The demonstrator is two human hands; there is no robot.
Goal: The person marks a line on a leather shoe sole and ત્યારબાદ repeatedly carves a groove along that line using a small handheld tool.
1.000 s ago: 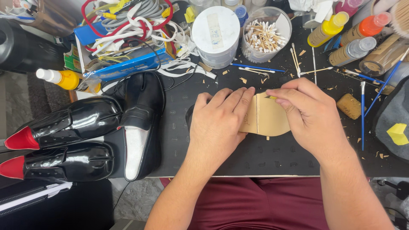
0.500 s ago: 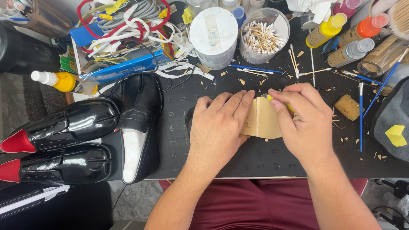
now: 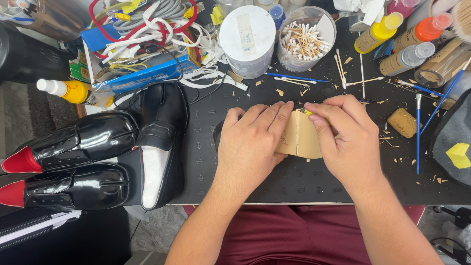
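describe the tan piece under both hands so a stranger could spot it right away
Start at the black work mat, then find the left hand and right hand pressed together at its middle. Between them sits the tan sole-shaped piece, the only flat, pale leather-coloured thing there, unlike the glossy black shoes off left.

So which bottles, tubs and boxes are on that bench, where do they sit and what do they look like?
White tub: top centre, round, taped lid.
Clear cup: right of the tub, full of cotton swabs.
Blue box: top left, flat, under cables.
Yellow bottle: top right, lying tilted.
Orange-capped bottle: far top right, tilted.
Yellow squeeze bottle: left edge, white nozzle.
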